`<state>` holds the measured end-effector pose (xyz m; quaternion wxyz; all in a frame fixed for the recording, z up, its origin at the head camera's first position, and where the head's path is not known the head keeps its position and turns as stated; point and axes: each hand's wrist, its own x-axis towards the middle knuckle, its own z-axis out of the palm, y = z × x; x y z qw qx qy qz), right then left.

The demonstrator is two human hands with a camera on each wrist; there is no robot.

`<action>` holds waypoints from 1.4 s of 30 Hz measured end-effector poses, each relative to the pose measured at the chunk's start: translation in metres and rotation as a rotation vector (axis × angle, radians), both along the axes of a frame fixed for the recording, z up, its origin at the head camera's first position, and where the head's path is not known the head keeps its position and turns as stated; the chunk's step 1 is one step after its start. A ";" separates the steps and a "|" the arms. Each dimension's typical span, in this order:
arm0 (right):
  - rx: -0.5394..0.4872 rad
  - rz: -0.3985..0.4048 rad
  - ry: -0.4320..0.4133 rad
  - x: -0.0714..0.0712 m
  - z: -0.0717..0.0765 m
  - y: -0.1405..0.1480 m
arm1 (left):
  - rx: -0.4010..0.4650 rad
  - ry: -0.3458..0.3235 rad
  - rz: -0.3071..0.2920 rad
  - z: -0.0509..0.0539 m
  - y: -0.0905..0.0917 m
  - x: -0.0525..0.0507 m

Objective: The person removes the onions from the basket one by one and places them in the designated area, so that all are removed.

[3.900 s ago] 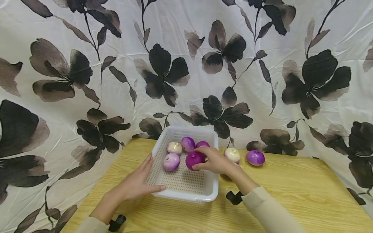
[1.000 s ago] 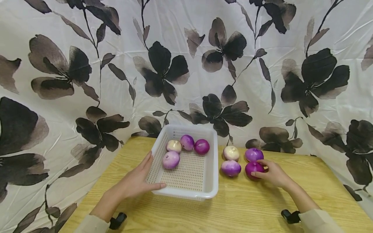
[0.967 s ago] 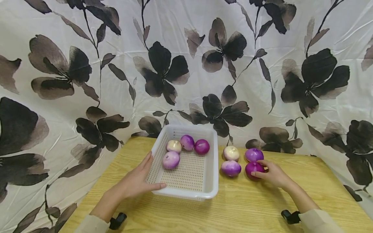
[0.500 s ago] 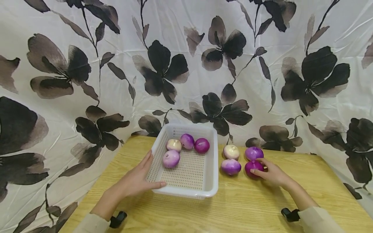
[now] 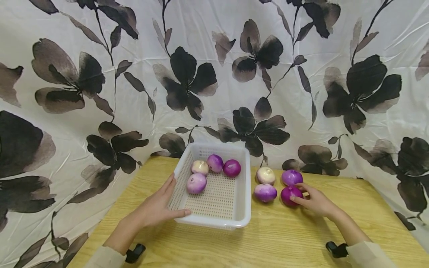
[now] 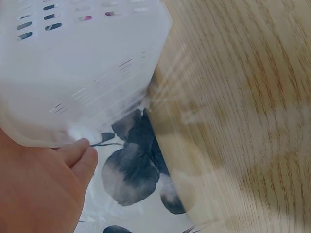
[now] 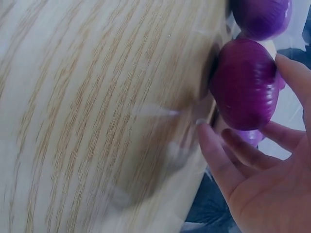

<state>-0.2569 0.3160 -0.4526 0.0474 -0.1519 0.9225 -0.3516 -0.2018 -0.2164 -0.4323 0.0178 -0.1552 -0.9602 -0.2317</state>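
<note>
In the head view my left hand [image 5: 152, 208] rests against the left side and front corner of a white perforated plastic basket [image 5: 246, 193], its fingers straight and the thumb on the rim. In the left wrist view the fingertips touch the basket [image 6: 87, 63] under its edge. My right hand [image 5: 315, 201] pinches a dark purple onion [image 5: 289, 196] standing on the table right of the basket. The right wrist view has the thumb and one finger against this onion [image 7: 245, 87], the other fingers spread apart from it.
Beside the held onion are a violet onion [image 5: 292, 177], a purple-white onion [image 5: 266, 192] and a pale onion [image 5: 266, 175]. The basket contains several onions, among them a lilac one [image 5: 196, 183]. A floral cloth [image 5: 201, 93] hangs behind the wooden table [image 5: 301, 238].
From inside the basket, my right hand has brought the dark purple onion out to the table on the right. Over the last half second that onion shifted slightly left. My left hand stayed put.
</note>
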 end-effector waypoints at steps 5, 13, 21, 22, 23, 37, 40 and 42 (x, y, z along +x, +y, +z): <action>0.016 0.012 0.060 0.003 0.003 0.000 | -0.002 -0.008 0.001 -0.001 -0.001 0.000; 0.098 0.007 0.190 0.010 0.023 -0.007 | 0.000 -0.010 0.005 0.000 0.000 0.002; 0.128 0.041 0.239 0.016 0.052 -0.033 | -0.001 -0.003 0.003 0.000 -0.001 0.001; 0.119 0.052 0.239 0.016 0.055 -0.037 | 0.000 -0.005 0.004 0.000 -0.001 0.001; 0.111 0.066 0.240 0.016 0.057 -0.041 | 0.003 -0.011 0.004 0.001 -0.001 0.001; 0.055 0.233 0.259 0.014 0.094 -0.108 | 0.011 -0.012 0.008 0.001 0.000 0.001; 0.042 0.271 0.228 0.008 0.102 -0.124 | 0.009 -0.006 0.005 0.001 0.000 0.001; 0.036 0.303 0.203 0.004 0.105 -0.134 | 0.008 -0.009 0.002 0.000 0.000 0.001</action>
